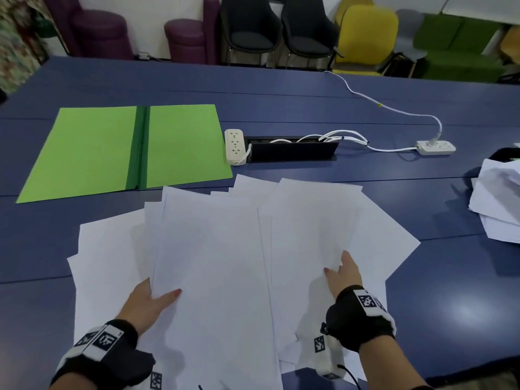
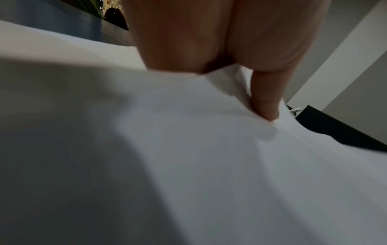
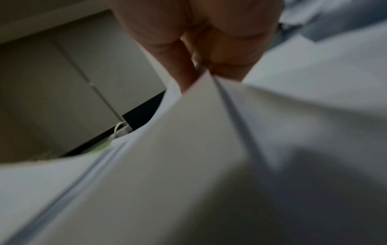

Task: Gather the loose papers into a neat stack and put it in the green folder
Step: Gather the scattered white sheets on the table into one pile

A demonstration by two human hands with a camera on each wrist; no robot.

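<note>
Several loose white papers (image 1: 219, 249) lie fanned and overlapping on the blue table (image 1: 450, 291) in front of me. My left hand (image 1: 157, 298) grips the left batch at its near edge, thumb on top and fingers hidden beneath. In the left wrist view the thumb (image 2: 266, 106) presses into the papers (image 2: 188, 149). My right hand (image 1: 342, 273) holds the right batch; in the right wrist view its fingers (image 3: 178, 69) pinch sheet edges of the papers (image 3: 188, 132). The green folder (image 1: 98, 150) lies open and flat at the far left, beyond the papers.
A white power strip (image 1: 235, 146) and a black cable box (image 1: 292, 150) sit just right of the folder. A second power strip (image 1: 434, 147) with a white cord lies further right. Another pile of white sheets (image 1: 498, 204) is at the right edge. Chairs line the far side.
</note>
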